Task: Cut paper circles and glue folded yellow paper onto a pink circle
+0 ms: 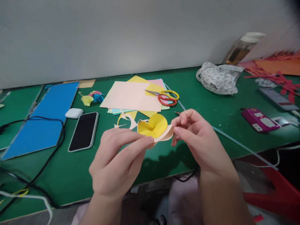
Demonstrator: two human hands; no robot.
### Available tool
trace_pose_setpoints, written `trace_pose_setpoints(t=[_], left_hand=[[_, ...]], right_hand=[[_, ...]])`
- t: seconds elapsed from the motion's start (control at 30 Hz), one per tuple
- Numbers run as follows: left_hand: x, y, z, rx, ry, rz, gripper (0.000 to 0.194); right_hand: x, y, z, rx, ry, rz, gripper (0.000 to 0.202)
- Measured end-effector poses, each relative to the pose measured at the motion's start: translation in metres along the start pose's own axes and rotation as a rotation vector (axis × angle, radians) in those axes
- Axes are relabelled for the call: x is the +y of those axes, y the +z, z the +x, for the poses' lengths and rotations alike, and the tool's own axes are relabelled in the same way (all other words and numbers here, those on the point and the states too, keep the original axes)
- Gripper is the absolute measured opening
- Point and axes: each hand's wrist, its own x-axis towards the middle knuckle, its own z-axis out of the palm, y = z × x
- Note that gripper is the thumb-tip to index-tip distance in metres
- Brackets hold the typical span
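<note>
Between my two hands, above the front part of the green table, is a paper flower (156, 125) with curved yellow petals and a pale peach petal on its near side. My left hand (122, 159) pinches the flower's lower left edge between thumb and fingers. With thumb and forefinger, my right hand (194, 134) pinches the tip of the peach petal at the right; its other fingers are curled loosely. Behind the flower lie cut paper scraps (127, 121). Scissors (164, 95) with one yellow and one red handle rest on a stack of coloured paper (128, 93).
To the left are a phone (83, 132), a white earphone case (74, 113), small paper flowers (92, 97), a blue board (47, 115) and black cables (52, 159). Rightward lie a patterned cloth (219, 78), a purple device (259, 119), red paper strips (282, 82) and a bottle (245, 48).
</note>
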Motion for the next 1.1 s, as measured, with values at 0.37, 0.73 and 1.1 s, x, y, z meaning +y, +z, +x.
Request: trace_pose_setpoints(t=[0.37,0.73,1.1], left_hand=[[0.0048,-0.0020,0.0024,-0.030,-0.007,-0.002,0.030],[0.0011,0.0002,0.0029,-0.007,0.006,-0.043,0.026],[0.0030,-0.0021,-0.0002,-0.064,-0.075,-0.034,0.024]], right_hand=[[0.0020,-0.0009,0.0008,-0.049,0.033,0.049,0.022],[0.0043,-0.0014,0.0011,-0.105,0.096,0.165,0.022],[0.0070,0.0007,0.0024,-0.138,0.153,0.222,0.026]])
